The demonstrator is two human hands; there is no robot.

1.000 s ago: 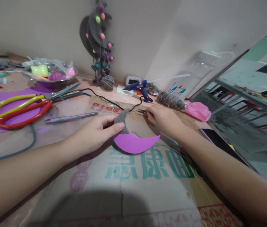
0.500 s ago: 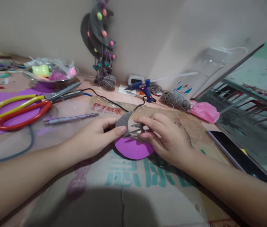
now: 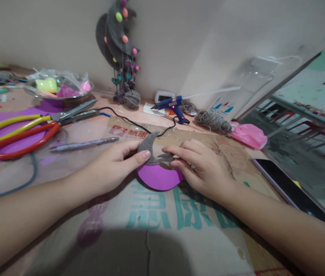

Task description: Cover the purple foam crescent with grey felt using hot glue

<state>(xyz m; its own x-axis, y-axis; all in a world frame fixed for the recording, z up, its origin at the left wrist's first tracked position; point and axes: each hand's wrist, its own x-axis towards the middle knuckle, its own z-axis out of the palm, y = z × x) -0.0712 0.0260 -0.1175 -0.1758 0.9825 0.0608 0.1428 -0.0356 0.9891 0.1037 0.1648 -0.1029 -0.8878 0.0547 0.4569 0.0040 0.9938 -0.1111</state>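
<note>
A crescent-shaped piece wrapped in grey yarn (image 3: 146, 147) is between my hands, low over the cardboard. Against it lies a rounded piece of purple paper (image 3: 161, 177), showing along the lower side. My left hand (image 3: 122, 159) pinches the wrapped left part, thumb on top and fingers behind. On the other side, my right hand (image 3: 198, 163) has its thumb and forefinger closed around a grey pointed end of the piece; what exactly lies between these fingertips is partly hidden. A loose strand of grey yarn runs past the right hand from a yarn bundle (image 3: 212, 122).
Printed cardboard (image 3: 122, 237) covers the table. Large scissors (image 3: 24, 145), a pen (image 3: 84, 144) and a metal bowl (image 3: 59, 96) are at left. Behind stand a blue glue gun (image 3: 169, 105) and hanging yarn crescents (image 3: 116, 34). A phone (image 3: 291, 191) lies at right.
The view has shifted slightly. The grey crescent has tilted a little, its upper tip now standing clear against the cardboard. Both hands keep their grip.
</note>
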